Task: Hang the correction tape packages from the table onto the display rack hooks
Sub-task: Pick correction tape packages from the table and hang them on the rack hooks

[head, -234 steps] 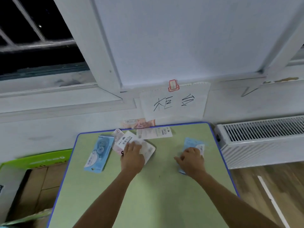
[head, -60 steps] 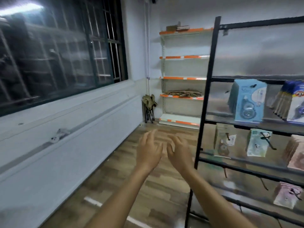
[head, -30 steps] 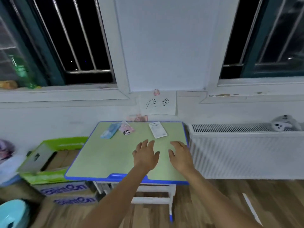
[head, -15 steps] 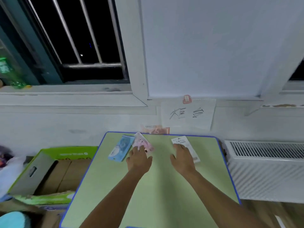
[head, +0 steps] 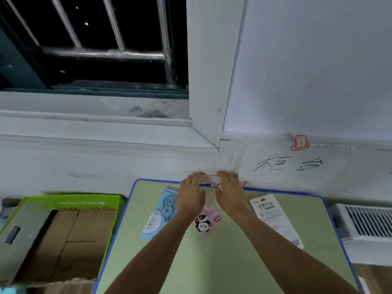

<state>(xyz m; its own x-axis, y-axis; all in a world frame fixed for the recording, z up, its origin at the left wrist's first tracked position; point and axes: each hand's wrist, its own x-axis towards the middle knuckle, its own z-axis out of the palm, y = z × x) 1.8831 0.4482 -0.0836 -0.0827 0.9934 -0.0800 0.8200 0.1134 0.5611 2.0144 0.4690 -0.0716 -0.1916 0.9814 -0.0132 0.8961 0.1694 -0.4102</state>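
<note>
Three correction tape packages lie on the green table (head: 212,264): a blue one (head: 160,213) at the left, a pink panda one (head: 206,220) in the middle, a white one (head: 273,217) at the right. A fourth, pinkish package (head: 209,179) is wedged between the table's far edge and the wall. My left hand (head: 191,196) and my right hand (head: 230,193) reach side by side over that edge, fingertips on the pinkish package. The backs of my hands hide any grip. The display rack is out of view.
An open green cardboard box (head: 63,203) stands on the floor left of the table. A white radiator (head: 369,223) sits to the right. A paper sign (head: 286,164) hangs on the wall behind the table, under a barred window (head: 95,54).
I have leaned closer to the table. Both hands moved forward from the middle of the tabletop, past the pink and white packages, to the far edge by the wall.
</note>
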